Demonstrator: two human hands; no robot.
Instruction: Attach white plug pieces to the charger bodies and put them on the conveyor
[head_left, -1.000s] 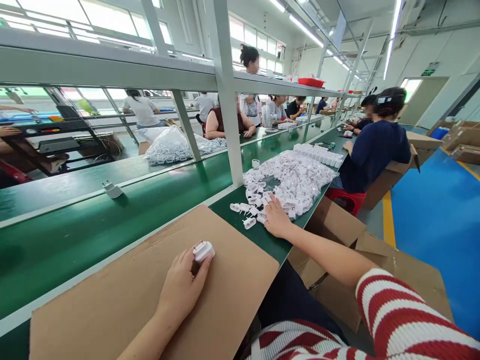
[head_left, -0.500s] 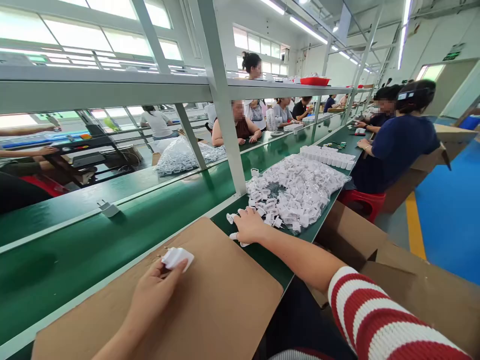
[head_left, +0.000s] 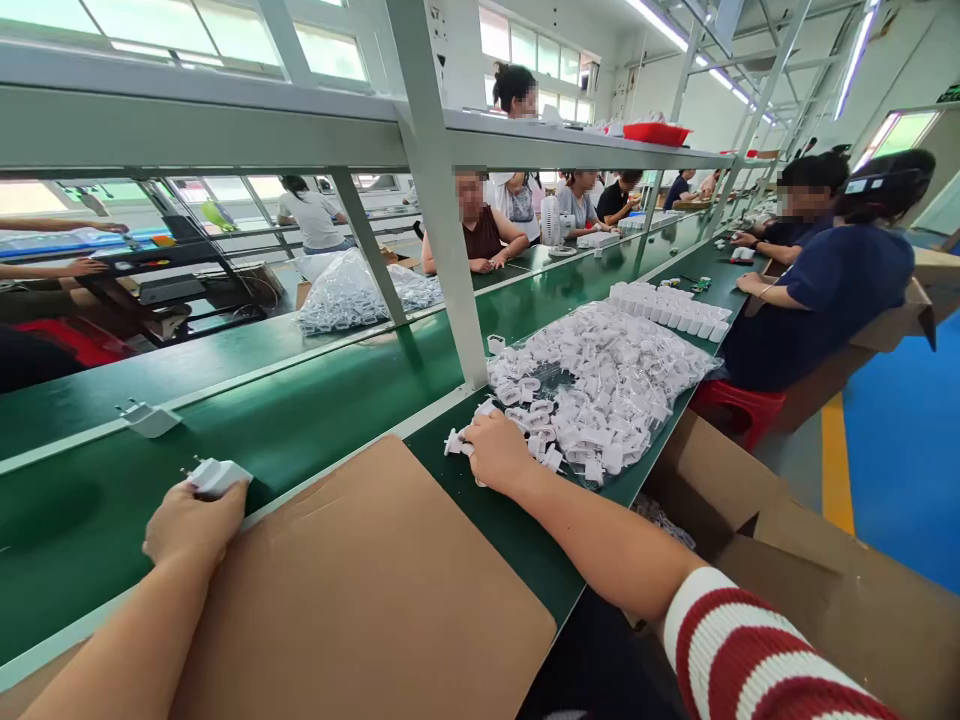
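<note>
My left hand (head_left: 191, 520) is closed around a white plug-in charger (head_left: 220, 478), its two pins pointing away to the left, at the near edge of the green conveyor belt (head_left: 315, 420). Another white charger (head_left: 152, 419) sits farther off on the belt. At the near left end of a heap of white plastic casings (head_left: 600, 390), my right hand (head_left: 499, 450) has its fingers curled on a small white plug part (head_left: 456, 442). My fingers hide much of that part. Below my hands lies a brown cardboard sheet (head_left: 360, 580).
A white shelf post (head_left: 439, 240) rises between belt and heap, carrying a shelf (head_left: 225, 130) across the view. Rows of white housings (head_left: 667, 308) stand behind the heap. Open cardboard boxes (head_left: 810, 590) are at the right, and co-workers (head_left: 832, 280) sit farther along.
My left hand has carried the charger leftward from above the cardboard to the belt. My right hand stays by the heap, its fingers now drawn in on a white part. The view has shifted slightly.
</note>
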